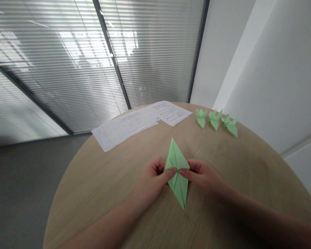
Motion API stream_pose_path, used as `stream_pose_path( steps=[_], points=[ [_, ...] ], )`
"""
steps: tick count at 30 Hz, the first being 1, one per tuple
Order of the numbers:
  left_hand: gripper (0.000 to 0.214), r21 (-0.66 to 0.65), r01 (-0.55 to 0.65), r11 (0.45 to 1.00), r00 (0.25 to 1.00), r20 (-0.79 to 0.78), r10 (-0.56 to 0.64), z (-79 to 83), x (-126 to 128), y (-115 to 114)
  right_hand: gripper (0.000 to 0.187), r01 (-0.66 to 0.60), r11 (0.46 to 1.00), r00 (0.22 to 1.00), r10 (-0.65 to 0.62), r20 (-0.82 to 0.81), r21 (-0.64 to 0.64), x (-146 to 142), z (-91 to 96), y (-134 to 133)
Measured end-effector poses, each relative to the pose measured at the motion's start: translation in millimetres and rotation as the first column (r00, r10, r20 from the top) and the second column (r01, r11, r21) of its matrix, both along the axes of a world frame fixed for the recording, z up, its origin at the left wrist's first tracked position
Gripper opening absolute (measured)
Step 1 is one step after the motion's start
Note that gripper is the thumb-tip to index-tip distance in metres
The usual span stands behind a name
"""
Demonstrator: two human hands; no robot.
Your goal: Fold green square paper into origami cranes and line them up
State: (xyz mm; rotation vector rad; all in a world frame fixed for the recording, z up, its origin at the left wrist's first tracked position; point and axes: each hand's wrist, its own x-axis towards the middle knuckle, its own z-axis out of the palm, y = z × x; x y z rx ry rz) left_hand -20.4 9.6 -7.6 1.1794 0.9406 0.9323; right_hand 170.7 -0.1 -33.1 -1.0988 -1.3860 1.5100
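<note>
A light green sheet of origami paper, folded into a long diamond, is held between my two hands over the table. One of its points faces away from me and the other faces me, with a crease running down the middle. My left hand pinches its left corner, the thumb lying on top near the centre. On the opposite corner my right hand grips in the same way, its thumb tip close to the left one. The other fingers are curled at the sides and under the paper, partly hidden.
Three folded green paper cranes stand in a row at the far right of the round wooden table. Printed paper sheets overlap at the far left edge. Beyond are a window with blinds and a white wall.
</note>
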Motion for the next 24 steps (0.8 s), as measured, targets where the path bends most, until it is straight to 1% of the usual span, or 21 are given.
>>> stream_pose_path(
  steps=[3, 6, 9, 12, 14, 15, 18, 20, 22, 24],
  points=[
    [0.035, -0.041, 0.062, 0.997, 0.997, 0.049, -0.060, 0.6, 0.4, 1.4, 0.043, 0.001, 1.000, 0.999, -0.002, 0.034, 0.013, -0.3, 2.1, -1.4],
    [0.035, -0.063, 0.117, 0.991, 0.992, 0.051, -0.114, -0.8, -0.3, 2.8, 0.040, -0.007, 1.000, 0.998, 0.006, 0.062, 0.016, -0.3, 4.5, -2.9],
    [0.030, -0.066, 0.064, 0.996, 0.998, 0.030, -0.062, -1.6, -1.4, 3.4, 0.039, 0.033, 0.999, 0.999, -0.033, 0.009, 0.003, 0.6, 6.8, -4.2],
    [0.029, -0.071, -0.006, 0.997, 0.999, 0.050, 0.010, -0.3, -2.6, 4.2, 0.040, 0.176, 0.984, 0.981, -0.175, -0.079, 0.006, 2.9, 8.4, -4.2],
    [0.029, -0.066, -0.028, 0.997, 0.997, 0.068, 0.032, 1.2, -3.3, 5.1, 0.037, 0.255, 0.966, 0.963, -0.249, -0.105, 0.051, 4.9, 8.9, -3.2],
    [0.028, -0.063, -0.034, 0.997, 0.997, 0.074, 0.039, 1.8, -3.7, 5.6, 0.033, 0.267, 0.960, 0.961, -0.258, -0.102, 0.085, 5.9, 8.9, -2.6],
    [0.027, -0.062, -0.042, 0.997, 0.996, 0.078, 0.047, 2.6, -4.2, 6.6, 0.020, 0.230, 0.945, 0.973, -0.226, -0.047, 0.231, 8.6, 8.6, -1.3],
    [0.027, -0.069, -0.049, 0.996, 0.996, 0.073, 0.054, 2.2, -4.1, 6.7, 0.014, 0.206, 0.901, 0.973, -0.230, 0.018, 0.381, 10.3, 8.6, -1.5],
    [0.027, -0.075, -0.056, 0.996, 0.996, 0.068, 0.061, 1.4, -3.9, 6.3, 0.012, 0.185, 0.818, 0.956, -0.278, 0.093, 0.545, 12.4, 9.5, -2.7],
    [0.028, -0.082, -0.060, 0.995, 0.995, 0.069, 0.066, 0.6, -3.7, 5.6, 0.014, 0.136, 0.732, 0.930, -0.327, 0.170, 0.668, 14.8, 11.5, -4.4]
  ],
)
